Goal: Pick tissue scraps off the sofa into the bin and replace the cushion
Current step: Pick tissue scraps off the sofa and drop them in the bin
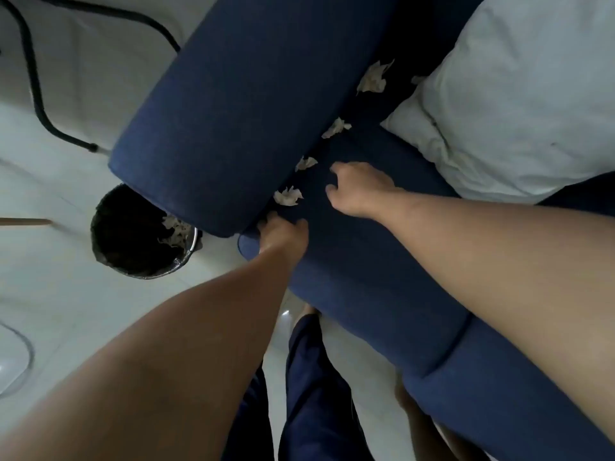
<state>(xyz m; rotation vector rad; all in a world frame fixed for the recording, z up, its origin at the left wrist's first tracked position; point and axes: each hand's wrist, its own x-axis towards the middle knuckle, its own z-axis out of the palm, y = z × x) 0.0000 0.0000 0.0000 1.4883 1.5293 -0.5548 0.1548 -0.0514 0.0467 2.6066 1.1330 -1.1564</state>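
Observation:
Several white tissue scraps lie along the gap beside the blue sofa armrest: one nearest me, another, a third and a larger one farther back. My left hand rests at the front corner of the blue seat, fingers curled down just below the nearest scrap; whether it holds anything is hidden. Fingers spread, my right hand hovers over the seat just right of the scraps. A black-lined bin with scraps inside stands on the floor left of the armrest. A white cushion lies at the back right.
A black cable snakes over the pale tiled floor at the left. A wooden stick end pokes in from the left edge. My legs in dark blue trousers stand close against the sofa front.

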